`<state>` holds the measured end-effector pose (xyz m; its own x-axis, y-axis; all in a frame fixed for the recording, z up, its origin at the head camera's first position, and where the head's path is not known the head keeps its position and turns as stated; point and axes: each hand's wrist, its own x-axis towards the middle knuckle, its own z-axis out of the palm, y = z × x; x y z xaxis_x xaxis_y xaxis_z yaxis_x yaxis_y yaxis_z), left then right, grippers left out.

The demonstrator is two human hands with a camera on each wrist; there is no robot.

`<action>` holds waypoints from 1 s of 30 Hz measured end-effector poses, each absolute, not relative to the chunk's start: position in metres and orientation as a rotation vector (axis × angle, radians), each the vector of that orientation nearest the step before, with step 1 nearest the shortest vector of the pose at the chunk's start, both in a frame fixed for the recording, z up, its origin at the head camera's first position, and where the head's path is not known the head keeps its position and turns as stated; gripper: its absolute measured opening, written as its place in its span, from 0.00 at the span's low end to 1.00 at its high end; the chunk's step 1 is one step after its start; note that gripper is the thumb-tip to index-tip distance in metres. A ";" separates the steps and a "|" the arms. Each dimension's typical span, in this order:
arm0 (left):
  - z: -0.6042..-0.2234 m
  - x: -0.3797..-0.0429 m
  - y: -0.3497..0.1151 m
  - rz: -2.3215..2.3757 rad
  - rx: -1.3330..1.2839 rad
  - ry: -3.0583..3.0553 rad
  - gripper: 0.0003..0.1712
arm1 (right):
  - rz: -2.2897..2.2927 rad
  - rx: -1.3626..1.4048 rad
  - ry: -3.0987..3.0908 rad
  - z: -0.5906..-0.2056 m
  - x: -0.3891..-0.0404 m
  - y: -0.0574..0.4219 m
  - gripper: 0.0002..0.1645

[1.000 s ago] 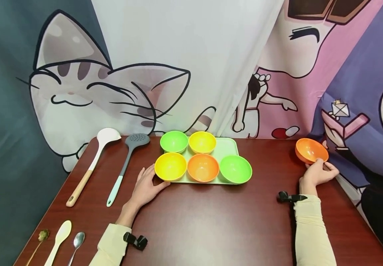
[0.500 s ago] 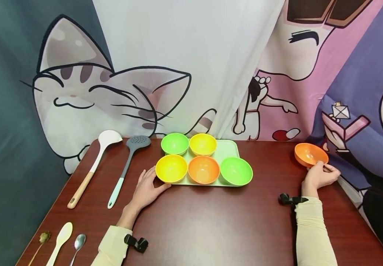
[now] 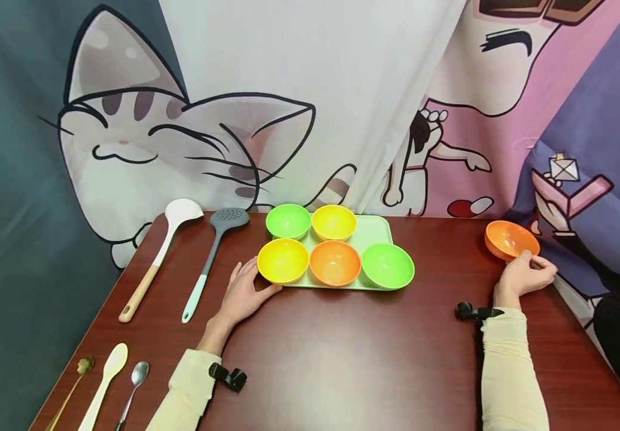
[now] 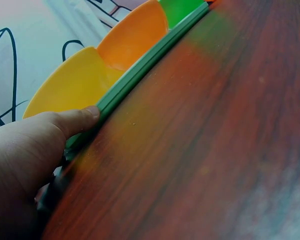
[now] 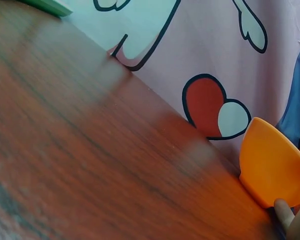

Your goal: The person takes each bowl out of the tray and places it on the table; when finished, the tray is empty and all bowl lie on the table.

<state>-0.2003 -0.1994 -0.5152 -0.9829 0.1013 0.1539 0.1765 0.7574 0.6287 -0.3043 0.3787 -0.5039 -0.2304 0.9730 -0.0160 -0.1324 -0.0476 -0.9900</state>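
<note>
The left hand [image 3: 245, 291] holds the front left corner of a pale green tray [image 3: 371, 230]. Its thumb [image 4: 85, 117] lies on the tray's front edge, right below a yellow bowl [image 3: 283, 261]. On the tray also stand an orange bowl [image 3: 335, 263], a green bowl [image 3: 388, 266], a green bowl [image 3: 288, 222] and a yellow bowl [image 3: 334, 222] in two rows. Far to the right, the right hand [image 3: 525, 275] pinches another orange bowl [image 3: 509, 239] at its near side. In the right wrist view a fingertip presses low on this orange bowl [image 5: 272, 165], and most of the hand is out of frame.
Left of the tray lie a white ladle [image 3: 167, 239] and a grey slotted turner [image 3: 217, 239]. A gold spoon [image 3: 75, 383], a cream spoon [image 3: 109, 374] and a small metal spoon [image 3: 136, 383] lie at the front left. A printed curtain [image 3: 299, 78] hangs along the table's back edge.
The head view has shifted slightly. The right-hand orange bowl sits a little lower and less tilted than one second ago. The left hand stays at the tray's corner.
</note>
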 end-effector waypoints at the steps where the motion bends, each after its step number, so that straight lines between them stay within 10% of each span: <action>1: -0.515 -0.200 -0.199 -1.037 -0.221 -2.845 0.49 | 1.470 -1.007 -1.248 -0.504 -0.304 0.379 0.16; 30: -0.515 -0.200 -0.198 -1.020 -0.226 -2.831 0.48 | 1.872 -0.890 -0.900 -0.491 -0.289 0.382 0.11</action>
